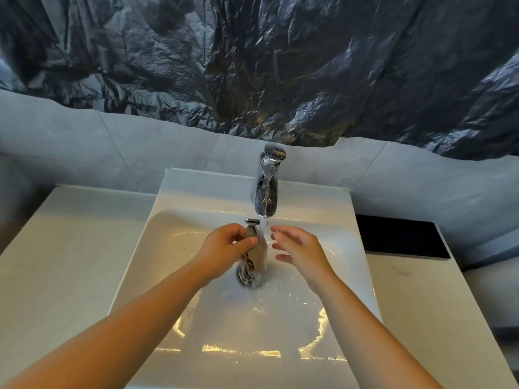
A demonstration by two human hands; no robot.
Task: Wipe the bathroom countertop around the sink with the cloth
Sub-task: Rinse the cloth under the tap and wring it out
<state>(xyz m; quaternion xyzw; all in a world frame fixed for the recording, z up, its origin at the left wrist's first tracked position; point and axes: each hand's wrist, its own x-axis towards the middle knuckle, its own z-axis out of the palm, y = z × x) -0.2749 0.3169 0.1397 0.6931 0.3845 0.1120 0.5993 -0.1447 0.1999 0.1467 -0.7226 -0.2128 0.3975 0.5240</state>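
A brownish wet cloth (257, 255) hangs bunched under the running water of the chrome faucet (266, 189), over the drain of the white sink (179, 248). My left hand (224, 247) pinches the cloth near its top between thumb and fingers. My right hand (297, 247) hovers just right of the water stream with relaxed, spread fingers, holding nothing. The pale countertop (64, 262) lies on both sides of the sink.
A black flat slab (398, 237) lies on the counter to the right of the sink. Crumpled dark plastic sheeting (280, 66) covers the wall above the grey tiles. Water pools and ripples in the basin.
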